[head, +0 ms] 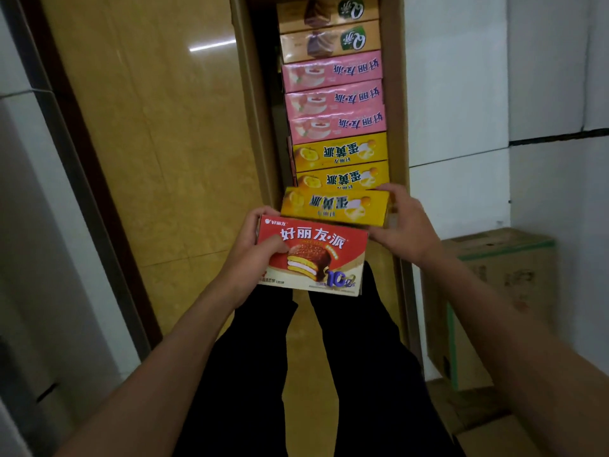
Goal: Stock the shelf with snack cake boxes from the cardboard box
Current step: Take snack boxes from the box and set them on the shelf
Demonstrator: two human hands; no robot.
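**Head view: two hands lift snack cake boxes from a long carton**

Head view, looking down: the fingers (263, 247) of the left hand (253, 255) are curled round the left end of a red snack cake box (313, 255), thumb pressed on its printed face, the other fingertips hooked over its far edge. The right hand (403, 222) grips the right end of a yellow snack cake box (333, 206), its fingers bent over the top corner and the thumb side lying beneath, near the red box's upper right corner. The yellow box sits raised and slightly tilted at the near end of the row, just beyond the red one, which is held clear of the carton above the person's dark trouser legs.

Both boxes look like thin printed card: light, stiff enough along the edges to pinch, glossy and so perhaps a little slippery, and likely to dent if squeezed across the broad face. Holding by the short ends, as here, seems the safer purchase.

From the wrists, both forearms run back toward the camera, spread wide and bare. Beyond the hands, the cardboard box (397, 94) stretches away on the tan floor (158, 143), packed in a row with more yellow, pink and beige boxes. A second carton (501, 285) with green tape stands to the right against white panels. No shelf can be identified with certainty.
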